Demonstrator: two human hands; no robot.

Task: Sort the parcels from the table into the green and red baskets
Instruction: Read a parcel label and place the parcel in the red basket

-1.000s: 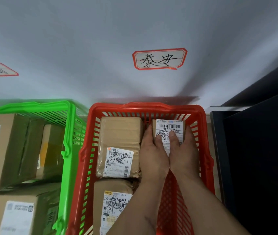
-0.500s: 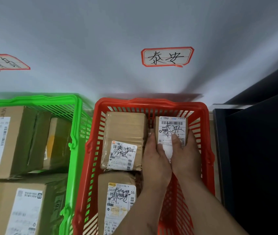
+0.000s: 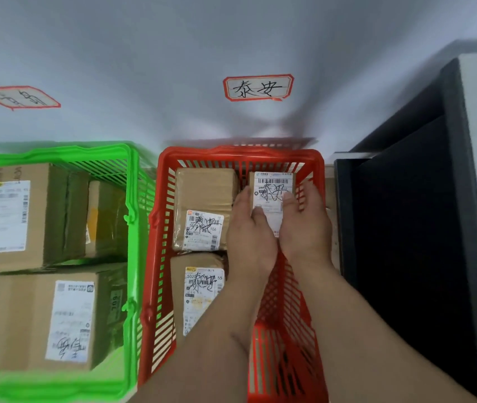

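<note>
A small parcel with a white label (image 3: 272, 187) lies at the far right corner inside the red basket (image 3: 156, 216). My left hand (image 3: 250, 237) and my right hand (image 3: 304, 228) reach into the basket side by side and hold this parcel, thumbs on its label and fingers along its sides. Two more brown parcels lie in the left half of the red basket, one at the back (image 3: 202, 199) and one at the front (image 3: 196, 289). The green basket (image 3: 130, 216) stands to the left and holds large cardboard boxes (image 3: 25, 216).
A dark cabinet (image 3: 405, 228) stands right of the red basket. Two red-framed handwritten signs hang on the grey wall, one above the red basket (image 3: 257, 88), one above the green basket (image 3: 18, 96). The red basket's front right part shows bare mesh.
My hands have drawn back a little along the small parcel, uncovering more of its label. The view has shifted slightly, showing more of the green basket.
</note>
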